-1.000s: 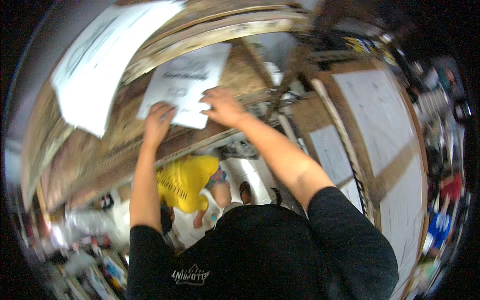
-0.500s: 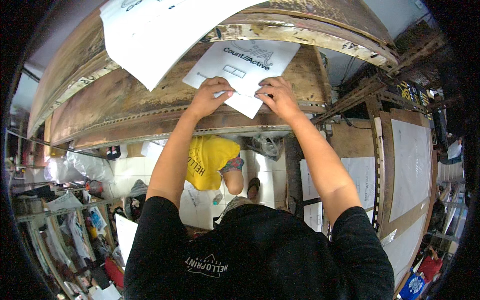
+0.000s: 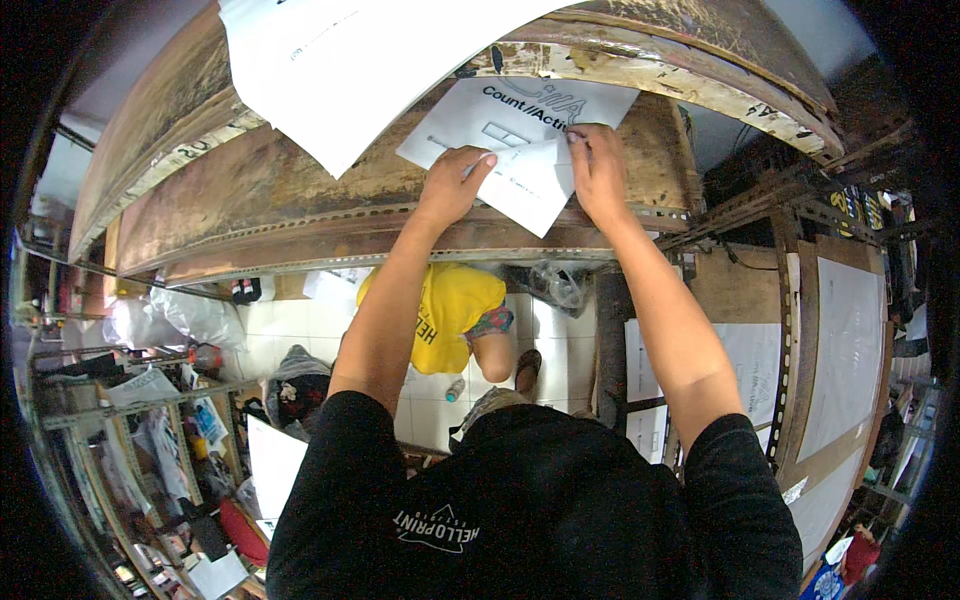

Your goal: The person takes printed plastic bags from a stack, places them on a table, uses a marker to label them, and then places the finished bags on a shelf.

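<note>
A white printed sheet (image 3: 452, 118) with dark lettering and outlines lies at an angle on the brown wooden shelf board (image 3: 345, 150). Between my hands, its near part (image 3: 530, 195) is lifted and bent, with one corner pointing toward me past the board's front. I cannot tell whether this part is folded over or a separate piece. My left hand (image 3: 455, 187) pinches its left side between thumb and fingers. At the right side, my right hand (image 3: 600, 172) grips the edge, fingertips on the printed area.
A large white sheet (image 3: 370, 70) droops from the higher shelf (image 3: 650, 70), close to my hands. Below the shelf sits a person in a yellow shirt (image 3: 455, 310). Printed sheets (image 3: 750, 370) and a board with a pale panel (image 3: 848, 350) stand at right; a loaded rack (image 3: 150, 410) is at left.
My right hand has moved farther up the sheet's right edge, away from my left hand. The near part of the sheet now rises and bends. The whole view has shifted slightly.
</note>
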### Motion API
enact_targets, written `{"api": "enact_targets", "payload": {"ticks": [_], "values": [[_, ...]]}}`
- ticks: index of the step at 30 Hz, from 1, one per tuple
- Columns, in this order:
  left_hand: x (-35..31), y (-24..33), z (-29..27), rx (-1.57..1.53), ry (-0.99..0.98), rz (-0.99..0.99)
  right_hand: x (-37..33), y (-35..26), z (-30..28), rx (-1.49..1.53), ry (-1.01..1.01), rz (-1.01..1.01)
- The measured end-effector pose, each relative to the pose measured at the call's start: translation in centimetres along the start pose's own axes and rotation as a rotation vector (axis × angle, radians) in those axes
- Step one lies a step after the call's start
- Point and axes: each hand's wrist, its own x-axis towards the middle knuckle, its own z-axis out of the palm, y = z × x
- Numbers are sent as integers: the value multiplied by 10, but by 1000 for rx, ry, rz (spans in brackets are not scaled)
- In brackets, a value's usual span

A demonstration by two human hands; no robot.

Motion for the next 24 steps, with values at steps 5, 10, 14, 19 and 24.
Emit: {"api": "enact_targets", "payload": {"ticks": [5,10,14,19,24], "values": [[-3,1,1,24,41,-32,-24,2,-27,67,-336,-66],[-2,-1,4,39,64,11,-25,8,-33,73,-535,-81],[-1,1,3,17,36,23,-26,2,-32,33,-563,-52],[-1,1,0,33,1,16,-25,-2,-34,-11,-565,-47],[0,-2,4,18,34,57,-27,2,-31,-22,-540,-93]]}}
